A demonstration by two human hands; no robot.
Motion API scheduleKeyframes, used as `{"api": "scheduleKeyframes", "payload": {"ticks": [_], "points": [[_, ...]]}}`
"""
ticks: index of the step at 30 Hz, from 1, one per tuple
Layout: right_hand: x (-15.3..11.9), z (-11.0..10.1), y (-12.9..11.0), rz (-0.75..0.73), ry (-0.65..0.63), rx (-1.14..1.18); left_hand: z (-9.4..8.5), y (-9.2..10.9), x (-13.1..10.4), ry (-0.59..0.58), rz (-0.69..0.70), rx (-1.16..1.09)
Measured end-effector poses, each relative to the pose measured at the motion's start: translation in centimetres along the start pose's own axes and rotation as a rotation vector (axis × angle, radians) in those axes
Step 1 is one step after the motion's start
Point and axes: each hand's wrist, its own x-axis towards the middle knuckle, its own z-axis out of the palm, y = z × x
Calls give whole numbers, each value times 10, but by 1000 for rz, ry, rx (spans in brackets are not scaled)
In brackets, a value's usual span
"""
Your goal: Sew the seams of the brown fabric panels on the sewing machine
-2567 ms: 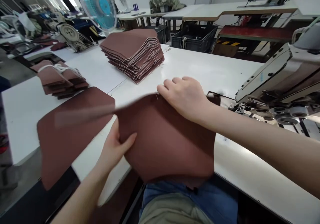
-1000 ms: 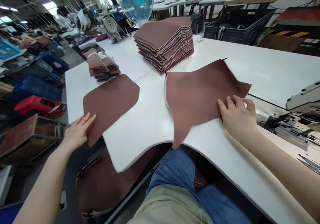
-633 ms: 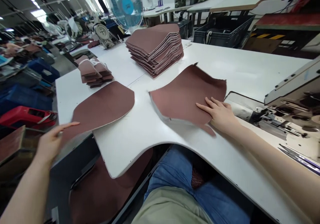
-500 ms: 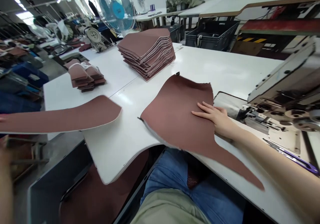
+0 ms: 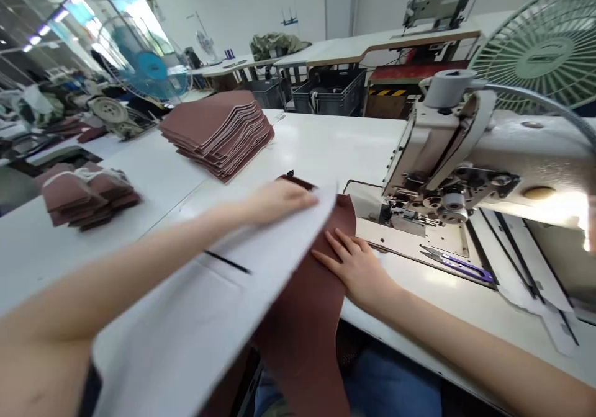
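My left hand (image 5: 284,201), blurred, pinches the upper edge of a fabric panel whose white backing (image 5: 186,324) faces me. That panel slants down to the lower left and covers part of a brown fabric panel (image 5: 310,305) on the table. Fingers spread, my right hand (image 5: 356,265) lies flat on the brown panel, close to the raised edge of the white-backed one. Just beyond my right hand stands the sewing machine's needle area (image 5: 414,209). Purple thread snips (image 5: 459,265) rest on the machine bed, to the right of my right hand.
A tall stack of brown panels (image 5: 218,128) stands at the back of the white table (image 5: 321,138). Tied bundles of smaller brown pieces (image 5: 86,197) lie at the left. The sewing machine head (image 5: 465,144) rises at the right, before a green fan (image 5: 540,57).
My left hand has swung in from the far left with a panel, now turned white side up over the brown one. My right hand stays on the brown panel. The view has turned right.
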Motion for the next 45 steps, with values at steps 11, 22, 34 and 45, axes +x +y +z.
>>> {"api": "scheduleKeyframes", "payload": {"ticks": [11,22,34,45], "points": [[-1,8,5,14,-63,233,92,16,46,114,306,-117],[0,13,1,30,47,281,94,32,49,57,415,-17],[-7,5,-15,82,74,243,91,31,30,-88,846,195],[-6,27,-18,61,241,226,93,30,33,-116,844,238]]}}
